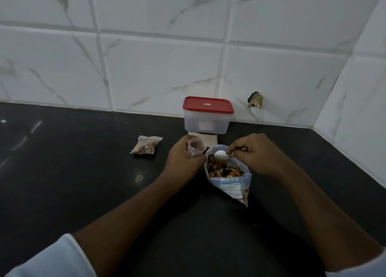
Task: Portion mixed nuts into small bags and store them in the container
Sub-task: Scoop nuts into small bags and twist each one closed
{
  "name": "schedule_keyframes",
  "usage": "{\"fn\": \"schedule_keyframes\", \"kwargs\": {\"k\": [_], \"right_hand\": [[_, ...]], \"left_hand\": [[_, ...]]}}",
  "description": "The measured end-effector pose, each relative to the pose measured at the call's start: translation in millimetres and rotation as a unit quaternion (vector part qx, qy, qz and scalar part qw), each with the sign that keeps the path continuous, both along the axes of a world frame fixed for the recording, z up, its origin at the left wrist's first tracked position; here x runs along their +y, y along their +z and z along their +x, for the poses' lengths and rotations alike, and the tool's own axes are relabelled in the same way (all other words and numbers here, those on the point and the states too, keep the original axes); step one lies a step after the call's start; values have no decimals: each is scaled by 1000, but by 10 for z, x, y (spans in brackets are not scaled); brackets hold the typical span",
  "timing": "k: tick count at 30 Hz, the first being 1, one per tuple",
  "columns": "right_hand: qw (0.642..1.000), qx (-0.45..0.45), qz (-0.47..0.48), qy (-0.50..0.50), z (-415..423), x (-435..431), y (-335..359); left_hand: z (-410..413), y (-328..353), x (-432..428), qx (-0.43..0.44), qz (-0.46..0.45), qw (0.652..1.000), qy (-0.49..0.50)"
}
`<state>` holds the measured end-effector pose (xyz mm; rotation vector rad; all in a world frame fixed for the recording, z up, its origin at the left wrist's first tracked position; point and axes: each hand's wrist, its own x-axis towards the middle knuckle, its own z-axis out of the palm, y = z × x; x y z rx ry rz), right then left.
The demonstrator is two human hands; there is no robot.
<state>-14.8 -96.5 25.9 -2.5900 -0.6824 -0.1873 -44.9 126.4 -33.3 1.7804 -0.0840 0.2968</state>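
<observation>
While the left hand (183,157) cups a small clear plastic bag (196,147) mouth-up to receive nuts, the right hand (253,151) pinches a white plastic spoon (221,154) over the open printed nut pouch (227,172); red-lidded translucent container (206,116) beyond both grips, closed.

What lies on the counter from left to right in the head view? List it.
filled small bag → left hand holding an empty small bag → big bag of mixed nuts → right hand with the white spoon.
</observation>
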Motion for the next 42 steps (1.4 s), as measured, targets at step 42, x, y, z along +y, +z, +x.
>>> {"fn": "schedule_keyframes", "kwargs": {"k": [42], "right_hand": [[807, 315, 499, -33, 47, -120, -72]], "left_hand": [[-18, 7, 9, -17, 109, 992, -53]]}}
